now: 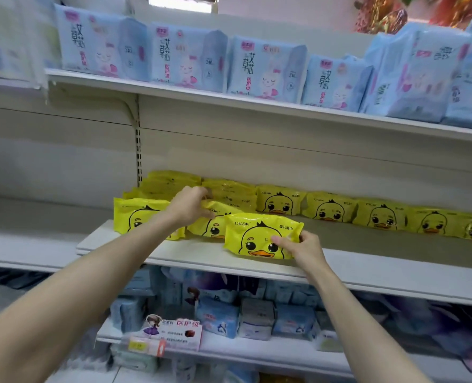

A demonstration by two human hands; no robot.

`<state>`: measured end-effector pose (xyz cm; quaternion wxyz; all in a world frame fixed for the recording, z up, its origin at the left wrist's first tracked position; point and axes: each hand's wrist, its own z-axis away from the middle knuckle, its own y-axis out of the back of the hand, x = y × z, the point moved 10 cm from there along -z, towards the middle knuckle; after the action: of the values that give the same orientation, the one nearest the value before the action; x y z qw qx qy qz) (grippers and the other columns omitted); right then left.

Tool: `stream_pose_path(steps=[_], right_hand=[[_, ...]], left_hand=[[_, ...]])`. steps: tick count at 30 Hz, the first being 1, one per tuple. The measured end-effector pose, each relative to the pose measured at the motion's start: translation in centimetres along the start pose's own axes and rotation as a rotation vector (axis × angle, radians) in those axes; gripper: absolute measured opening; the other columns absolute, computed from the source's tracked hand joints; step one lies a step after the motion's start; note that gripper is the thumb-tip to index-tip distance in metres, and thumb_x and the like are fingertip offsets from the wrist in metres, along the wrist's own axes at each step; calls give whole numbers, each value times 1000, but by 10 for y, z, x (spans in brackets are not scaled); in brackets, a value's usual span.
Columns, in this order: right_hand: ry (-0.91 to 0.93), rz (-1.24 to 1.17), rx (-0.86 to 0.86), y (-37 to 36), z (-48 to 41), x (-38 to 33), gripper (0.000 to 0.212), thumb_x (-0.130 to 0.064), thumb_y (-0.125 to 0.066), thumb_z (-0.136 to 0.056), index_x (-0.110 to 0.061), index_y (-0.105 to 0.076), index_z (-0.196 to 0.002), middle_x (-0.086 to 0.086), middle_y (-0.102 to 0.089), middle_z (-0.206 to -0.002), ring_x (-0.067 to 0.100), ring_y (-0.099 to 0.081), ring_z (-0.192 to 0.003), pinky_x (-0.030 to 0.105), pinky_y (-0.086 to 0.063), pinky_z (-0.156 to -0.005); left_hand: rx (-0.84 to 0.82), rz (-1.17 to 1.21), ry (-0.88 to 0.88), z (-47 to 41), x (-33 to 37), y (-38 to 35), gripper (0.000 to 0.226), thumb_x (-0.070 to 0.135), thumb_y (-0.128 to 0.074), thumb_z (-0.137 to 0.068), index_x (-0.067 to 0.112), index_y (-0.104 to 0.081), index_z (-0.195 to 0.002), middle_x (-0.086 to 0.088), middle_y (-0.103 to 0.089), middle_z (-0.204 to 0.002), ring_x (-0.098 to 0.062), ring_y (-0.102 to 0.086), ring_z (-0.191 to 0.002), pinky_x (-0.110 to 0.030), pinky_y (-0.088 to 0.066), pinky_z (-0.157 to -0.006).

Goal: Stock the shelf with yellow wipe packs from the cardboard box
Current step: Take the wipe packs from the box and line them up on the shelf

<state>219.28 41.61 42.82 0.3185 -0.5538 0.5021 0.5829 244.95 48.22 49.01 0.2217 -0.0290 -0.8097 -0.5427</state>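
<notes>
Stocking duck wipes through the head cam, and here's how it sits: my right hand [304,247] pinches the front pack [254,236] by its right end, thumb on the face and fingers tucked behind. That pack stands on its long edge near the front of the middle shelf [201,258]. My left hand [190,205] has its fingers curled over the top edge of a second pack [212,222] just behind and to the left, next to a third pack [132,217] at the left end. More yellow packs line the back in a row [331,208], plus a stack [171,183] in the back left corner. Handling-wise, I'd guess these are soft film pouches, squashy and a bit heavy for their size since they hold wet wipes. The glossy wrap looks slippery too, so I'd grab a short end or the top seam and not squeeze the middle. They probably flop over if nothing props them up. Stuff I can't see: the cardboard box isn't in shot at all, so no idea how many are left. My left fingertips are hidden behind the pack, and I can't count the back stack. The far right of the row is blurry, and so is the lower shelf. The blue packs [190,59] up top aren't part of this job.
</notes>
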Motion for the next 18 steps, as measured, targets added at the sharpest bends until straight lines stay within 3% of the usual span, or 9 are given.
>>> stream_pose_path(steps=[3, 9, 12, 15, 18], right_hand=[[-3, 7, 3, -5, -5, 4, 26, -22, -78, -75, -14, -54, -72, -1, -56, -71, 13, -52, -68, 25, -39, -63], [-12, 8, 13, -9, -9, 8, 26, -22, -78, -75, -12, -54, -73, -1, -57, -74, 13, -52, -70, 25, -40, -64], [-1, 11, 15, -14, -10, 9, 27, -23, -79, -73, -12, -55, -72, 0, -56, -72, 13, -51, -68, 27, -41, -65], [16, 24, 2, -25, -12, 6, 29, -26, -80, -72, -12, -54, -72, 2, -57, -75, 16, -53, -72, 27, -43, -66], [41, 62, -6, -39, -18, 4, 34, -30, -82, -70, -13, -52, -72, 8, -56, -84, 19, -53, -77, 29, -42, -68]], left_hand=[[31, -192, -54, -6, 2, 2, 56, 45, -73, -75, 20, -58, -123, -4, -65, -119, -25, -56, -112, -35, -45, -91], [38, -413, -80, -9, 0, -7, 53, 53, -65, -78, 27, -57, -124, -3, -54, -126, -28, -32, -129, -40, -23, -103], [46, -404, -87, -8, -2, -6, 54, 53, -65, -78, 30, -56, -126, -3, -50, -131, -27, -30, -130, -40, -23, -104], [19, -247, -84, -4, -9, 2, 57, 42, -72, -74, 32, -53, -128, -2, -45, -135, -26, -26, -132, -41, -20, -106], [-88, -201, -96, 6, -13, 7, 74, 36, -76, -70, 34, -42, -136, -1, -40, -140, -28, -23, -135, -43, -18, -108]])
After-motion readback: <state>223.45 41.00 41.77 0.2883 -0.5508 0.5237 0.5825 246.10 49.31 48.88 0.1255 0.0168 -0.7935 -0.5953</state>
